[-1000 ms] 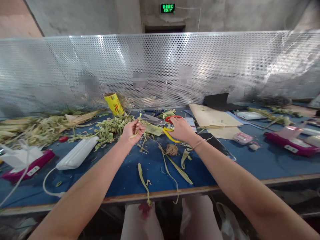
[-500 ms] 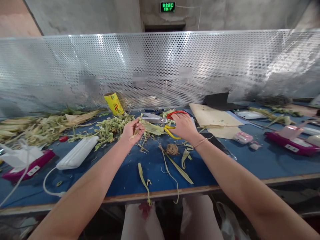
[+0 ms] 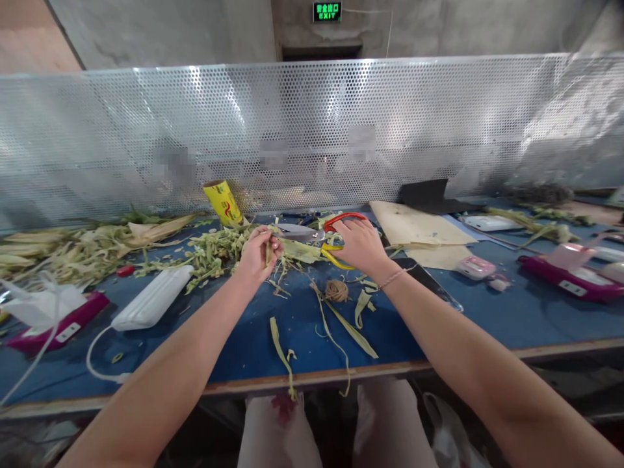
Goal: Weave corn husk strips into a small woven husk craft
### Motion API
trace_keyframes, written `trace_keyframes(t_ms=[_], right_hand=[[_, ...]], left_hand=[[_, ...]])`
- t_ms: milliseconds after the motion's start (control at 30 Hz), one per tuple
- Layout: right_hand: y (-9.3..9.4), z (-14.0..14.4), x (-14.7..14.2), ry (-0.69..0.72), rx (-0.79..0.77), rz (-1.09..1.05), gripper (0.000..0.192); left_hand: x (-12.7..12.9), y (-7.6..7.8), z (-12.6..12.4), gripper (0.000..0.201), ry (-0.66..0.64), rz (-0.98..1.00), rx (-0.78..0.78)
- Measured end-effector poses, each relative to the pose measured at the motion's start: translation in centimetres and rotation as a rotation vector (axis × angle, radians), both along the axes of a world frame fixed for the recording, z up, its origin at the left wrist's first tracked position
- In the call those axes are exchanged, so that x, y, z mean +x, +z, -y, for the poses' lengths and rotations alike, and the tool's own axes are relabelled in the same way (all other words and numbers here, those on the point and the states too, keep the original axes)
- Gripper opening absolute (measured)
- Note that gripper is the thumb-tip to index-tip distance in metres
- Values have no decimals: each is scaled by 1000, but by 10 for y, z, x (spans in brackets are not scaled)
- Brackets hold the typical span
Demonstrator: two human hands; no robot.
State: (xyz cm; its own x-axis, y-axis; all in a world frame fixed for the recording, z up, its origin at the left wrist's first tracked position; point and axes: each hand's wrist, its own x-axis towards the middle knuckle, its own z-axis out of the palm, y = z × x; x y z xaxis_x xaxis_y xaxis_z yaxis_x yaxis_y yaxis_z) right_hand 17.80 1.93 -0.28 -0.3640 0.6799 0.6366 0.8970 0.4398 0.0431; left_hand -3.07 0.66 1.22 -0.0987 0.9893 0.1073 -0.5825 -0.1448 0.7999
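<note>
Left of the scissors (image 3: 319, 235), the left hand (image 3: 258, 250) pinches a strip of corn husk (image 3: 268, 250), fingers closed around it. The scissors lie level on the blue table (image 3: 487, 312), blades pointing left at that hand; the right hand (image 3: 358, 244) grips their red and yellow handles. Overhead, a green sign (image 3: 327, 11) reads "EXIT".

Both forearms are bare with no sleeves in view, the left hand (image 3: 257, 250) carries no rings or wristwear, the right hand (image 3: 359, 244) has a thin beaded bracelet (image 3: 391, 278) at the wrist, and pale pink trousers (image 3: 336, 429) cover the legs.
</note>
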Motion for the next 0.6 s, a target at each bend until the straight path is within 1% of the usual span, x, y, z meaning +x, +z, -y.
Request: trace_keyframes(t_ms=[133,333,600], right_hand=[[0,0,-1,-1,-11,-19,43],[0,0,0,-9,-27,-39,41],[2,1,1,-2,-26,-39,42]], left_hand=[[0,0,0,12,-15,19,-23],[1,-1,-1,14,-26,20,11],[-2,-10,-7,18,-75,-53,76]])
